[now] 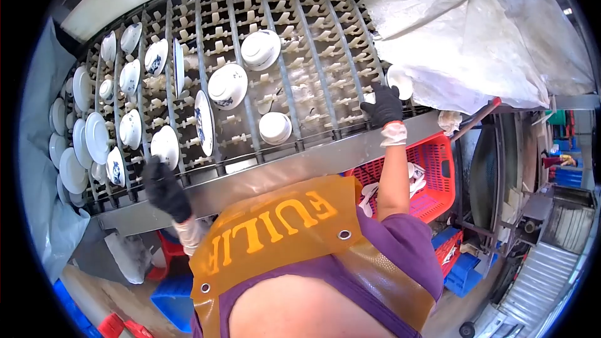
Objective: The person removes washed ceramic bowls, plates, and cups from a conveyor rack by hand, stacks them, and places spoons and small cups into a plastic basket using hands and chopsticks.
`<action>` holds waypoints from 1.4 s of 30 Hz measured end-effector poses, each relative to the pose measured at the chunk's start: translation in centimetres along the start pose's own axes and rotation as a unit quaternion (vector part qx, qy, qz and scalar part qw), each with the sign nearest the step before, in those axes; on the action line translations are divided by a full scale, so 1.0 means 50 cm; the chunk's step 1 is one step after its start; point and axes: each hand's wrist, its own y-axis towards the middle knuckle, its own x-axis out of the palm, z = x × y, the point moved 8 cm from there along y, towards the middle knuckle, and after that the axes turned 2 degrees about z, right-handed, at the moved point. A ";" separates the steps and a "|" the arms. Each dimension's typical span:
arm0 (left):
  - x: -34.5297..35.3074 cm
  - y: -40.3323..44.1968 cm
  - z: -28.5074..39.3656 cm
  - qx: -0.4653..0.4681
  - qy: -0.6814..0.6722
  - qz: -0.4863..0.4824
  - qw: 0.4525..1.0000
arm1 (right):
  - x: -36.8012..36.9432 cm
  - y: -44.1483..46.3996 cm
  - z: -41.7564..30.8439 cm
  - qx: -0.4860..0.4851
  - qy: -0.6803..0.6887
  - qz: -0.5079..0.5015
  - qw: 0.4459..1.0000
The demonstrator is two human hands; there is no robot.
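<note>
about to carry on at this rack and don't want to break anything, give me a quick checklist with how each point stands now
1. Left hand and right hand gloved: ok
2. Right hand's grip on the white dish beside it: cannot tell
3. Left hand free of the nearest bowl: cannot tell, they meet in view
4. Plastic sheet off the rack: not ok, covers its right end
5. Red basket near the right arm: ok

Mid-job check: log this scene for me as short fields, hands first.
left hand: black glove, by a bowl near the rack's front edge
right hand: black glove, at a white bowl; grip unclear
rack load: white dishes, some blue-patterned, mostly on the left half
basket: red, white items inside
plastic sheet: right of the rack
</note>
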 end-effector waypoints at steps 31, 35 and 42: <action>0.450 -0.190 0.171 0.195 0.197 -0.546 0.791 | -0.066 -0.085 0.161 0.198 0.221 0.359 0.885; 0.455 -0.202 0.169 0.180 0.220 -0.539 0.793 | 0.004 -0.328 0.443 0.390 0.117 0.463 0.787; 0.453 -0.214 0.188 0.206 0.244 -0.507 0.801 | 0.303 -0.572 0.583 0.565 0.134 0.009 0.814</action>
